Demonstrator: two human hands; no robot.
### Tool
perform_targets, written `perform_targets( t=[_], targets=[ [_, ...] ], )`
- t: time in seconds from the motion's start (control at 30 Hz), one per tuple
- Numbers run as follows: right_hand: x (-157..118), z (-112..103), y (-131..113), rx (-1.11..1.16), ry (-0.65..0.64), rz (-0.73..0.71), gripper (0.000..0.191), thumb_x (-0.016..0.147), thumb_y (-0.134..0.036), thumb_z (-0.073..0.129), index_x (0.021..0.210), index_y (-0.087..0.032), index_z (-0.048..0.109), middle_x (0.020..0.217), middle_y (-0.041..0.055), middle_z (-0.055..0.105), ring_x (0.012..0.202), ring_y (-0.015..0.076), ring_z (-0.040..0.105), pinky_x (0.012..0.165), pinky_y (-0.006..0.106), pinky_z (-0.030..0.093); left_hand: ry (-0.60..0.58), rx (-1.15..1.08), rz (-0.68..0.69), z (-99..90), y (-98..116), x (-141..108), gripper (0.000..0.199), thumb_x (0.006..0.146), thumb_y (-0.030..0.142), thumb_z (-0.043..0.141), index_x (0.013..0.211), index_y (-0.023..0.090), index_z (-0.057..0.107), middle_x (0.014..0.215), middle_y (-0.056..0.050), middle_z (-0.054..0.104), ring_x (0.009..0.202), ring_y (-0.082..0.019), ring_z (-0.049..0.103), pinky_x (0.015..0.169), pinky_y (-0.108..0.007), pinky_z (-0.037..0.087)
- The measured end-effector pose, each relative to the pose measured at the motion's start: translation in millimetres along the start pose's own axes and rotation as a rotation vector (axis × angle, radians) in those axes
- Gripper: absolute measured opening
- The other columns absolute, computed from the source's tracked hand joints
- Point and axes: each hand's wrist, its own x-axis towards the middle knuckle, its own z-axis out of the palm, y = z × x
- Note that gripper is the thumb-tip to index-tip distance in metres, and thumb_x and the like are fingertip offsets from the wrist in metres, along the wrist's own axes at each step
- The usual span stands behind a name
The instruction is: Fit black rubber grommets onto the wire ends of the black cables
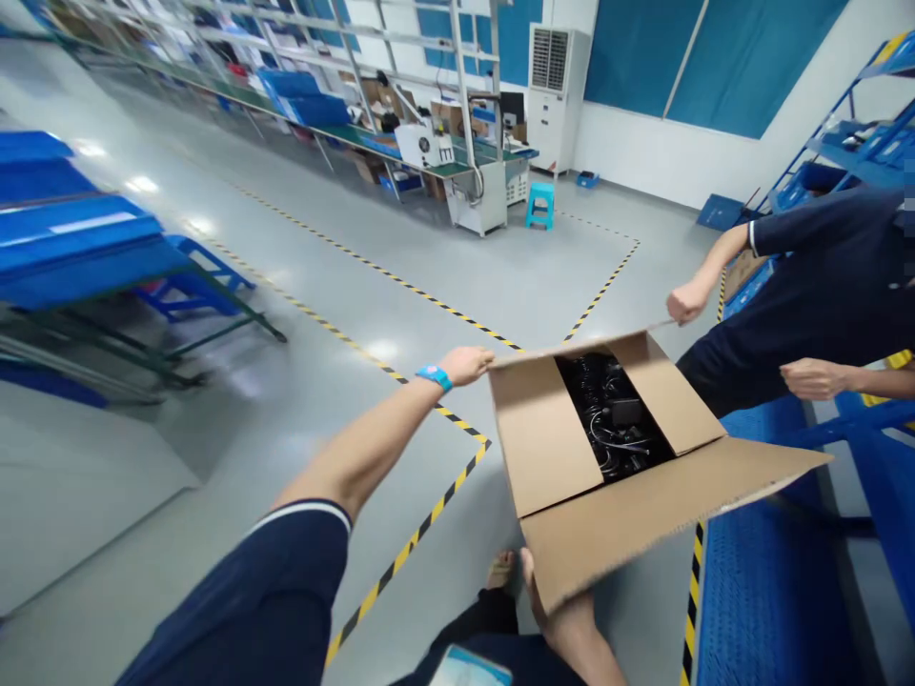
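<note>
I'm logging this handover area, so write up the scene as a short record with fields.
Left hand: blue wristband, fingers on the box's far-left corner
Right hand: at the near side, by the wide flap
Box: cardboard, top open, tilted
Contents: black cables and a dark block-shaped item
Co-worker: one hand at the far flap's edge, the other hand off the box
Floor: grey, yellow-and-black tape lines
Background: turquoise stool, white cabinet unit
</note>
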Motion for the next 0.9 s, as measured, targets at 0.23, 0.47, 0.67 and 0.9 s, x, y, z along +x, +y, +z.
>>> perform_targets(
  t=[0.23, 0.47, 0.67, 0.9],
  targets=[
    [-3.0, -46.2, 49.2, 0.257, 0.053, 0.212, 0.031, 0.098, -0.045, 0.053, 0.085, -0.023, 0.070, 0.081, 0.0031, 0.070, 0.075, 0.0176, 0.066, 0.072, 0.027, 0.052, 0.003, -0.398, -0.135, 62.0, -40.4, 3.7, 0.043, 0.095, 0.041, 0.059, 0.132, 0.020, 0.065, 0.145, -0.013, 0.060, 0.134, -0.032, 0.056, 0.118, -0.051, 0.039],
    [21.4, -188.6, 260.4, 0.059, 0.711, 0.743, 0.104, 0.078, -0.084, 0.048, 0.145, -0.005, 0.038, 0.146, 0.0278, 0.045, 0.132, 0.0361, 0.048, 0.106, 0.047, 0.043, 0.037, -0.965, -0.485, 127.0, -18.4, -43.2, 0.086, 0.085, 0.062, 0.066, 0.156, 0.020, 0.042, 0.158, -0.020, 0.047, 0.142, -0.036, 0.049, 0.113, -0.050, 0.047],
    [140.0, -221.2, 361.4, 0.155, 0.473, 0.715, 0.094, 0.088, -0.079, 0.034, 0.150, -0.009, 0.042, 0.145, 0.0188, 0.054, 0.132, 0.0296, 0.054, 0.106, 0.035, 0.046, 0.210, -1.266, -0.780, 153.0, 5.5, -48.7, 0.078, 0.080, 0.066, 0.072, 0.140, 0.018, 0.060, 0.139, -0.019, 0.065, 0.129, -0.033, 0.062, 0.109, -0.046, 0.051],
    [161.7, -210.4, 377.7, 0.136, 0.251, 0.750, 0.082, 0.084, -0.078, 0.046, 0.127, -0.012, 0.068, 0.115, 0.0161, 0.074, 0.109, 0.0346, 0.067, 0.087, 0.038, 0.054, 0.444, -1.292, -0.983, 174.5, 27.8, -69.9, 0.077, 0.084, 0.076, 0.059, 0.134, 0.017, 0.066, 0.138, -0.014, 0.067, 0.136, -0.031, 0.057, 0.118, -0.042, 0.044]
  ],
)
